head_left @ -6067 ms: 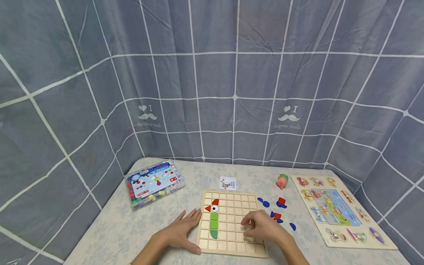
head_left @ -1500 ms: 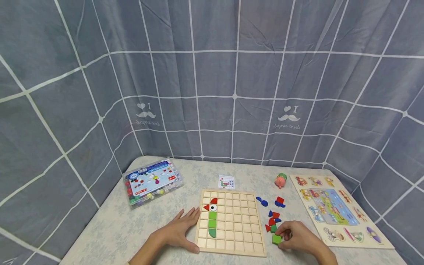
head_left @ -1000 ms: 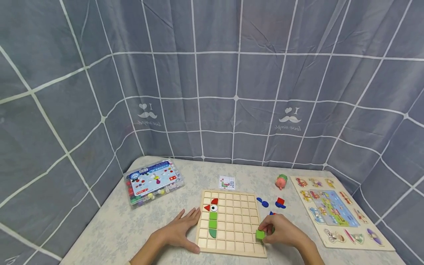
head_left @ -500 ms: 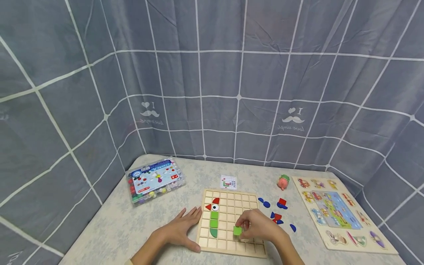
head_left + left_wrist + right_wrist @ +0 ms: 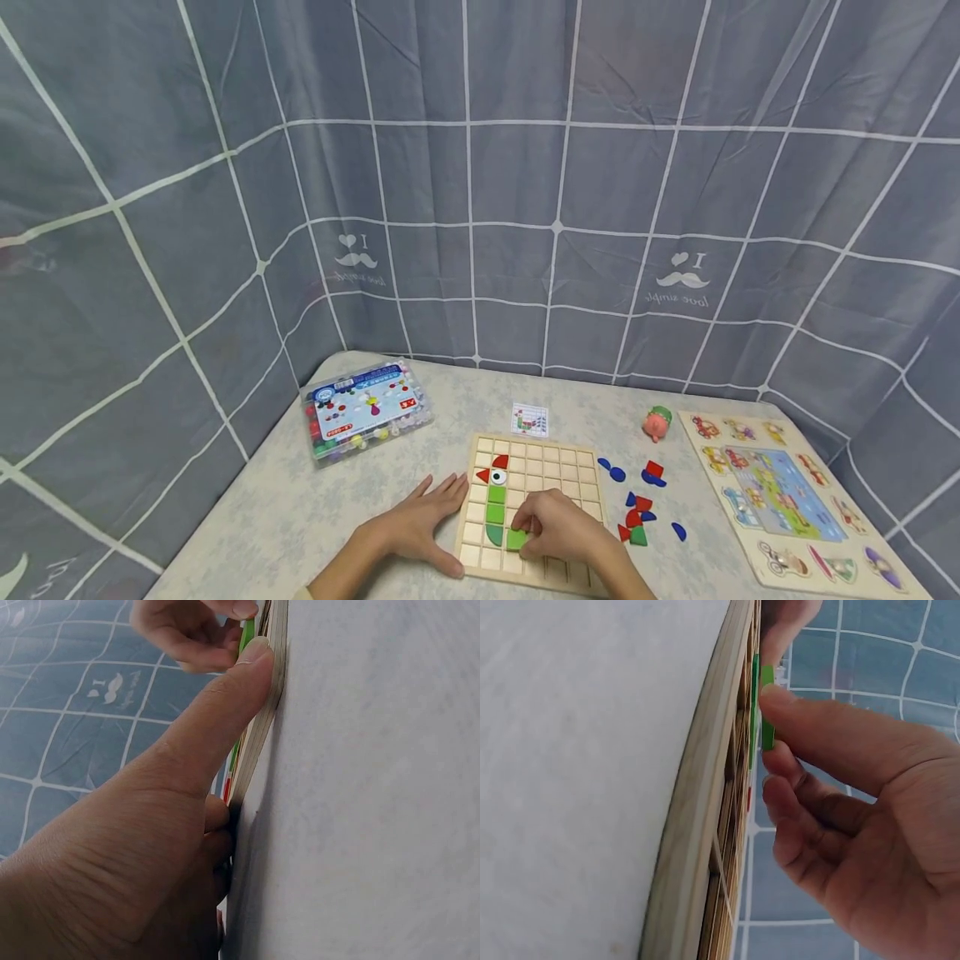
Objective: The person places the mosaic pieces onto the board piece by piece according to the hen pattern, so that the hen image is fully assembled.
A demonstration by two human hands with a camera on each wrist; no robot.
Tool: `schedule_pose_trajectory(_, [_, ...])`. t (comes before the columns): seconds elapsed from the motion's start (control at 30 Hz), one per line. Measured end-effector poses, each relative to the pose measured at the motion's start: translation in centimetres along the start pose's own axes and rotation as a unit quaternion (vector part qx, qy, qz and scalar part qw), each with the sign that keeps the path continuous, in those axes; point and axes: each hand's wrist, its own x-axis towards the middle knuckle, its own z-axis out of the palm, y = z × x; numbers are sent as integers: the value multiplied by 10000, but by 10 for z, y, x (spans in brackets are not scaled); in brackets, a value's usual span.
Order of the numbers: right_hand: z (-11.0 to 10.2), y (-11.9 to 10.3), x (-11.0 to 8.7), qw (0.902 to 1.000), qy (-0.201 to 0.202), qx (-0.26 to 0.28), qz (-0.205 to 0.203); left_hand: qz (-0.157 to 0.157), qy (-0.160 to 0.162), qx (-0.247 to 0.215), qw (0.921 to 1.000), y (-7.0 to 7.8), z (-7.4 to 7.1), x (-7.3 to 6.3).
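Note:
A wooden grid board (image 5: 540, 471) lies flat on the table. Along its left part runs a column of tiles: a red quarter-round, a red triangle, a white eye tile (image 5: 498, 477), two light green squares (image 5: 496, 504) and a dark green quarter-round (image 5: 494, 534). My right hand (image 5: 562, 527) pinches a light green square tile (image 5: 516, 540) between thumb and fingers, just right of the dark green piece. In the right wrist view that tile (image 5: 768, 712) stands close over the board's surface. My left hand (image 5: 420, 525) rests with spread fingers against the board's left edge, its thumb at the lower corner.
Loose blue, red and green tiles (image 5: 637, 517) lie right of the board. A small pattern card (image 5: 530, 420) sits behind it. A clear box of beads (image 5: 367, 410) stands back left, a pink-and-green toy (image 5: 657, 423) back right, and a picture puzzle board (image 5: 795, 500) at far right.
My right hand picked up the light green square from beside the loose tiles and carried it left over the board to the dark green piece. My left hand stayed at the board's edge.

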Motion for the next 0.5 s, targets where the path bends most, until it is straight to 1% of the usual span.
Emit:
schedule_pose_trajectory(0.2, [3,0,0,9998,192,-79,-33,-15,-9,66,10000,-3,3,1])
schedule_pose_trajectory(0.5, [7,3,3,9996,204,-186,92,27,5,18,10000,0,1,-1])
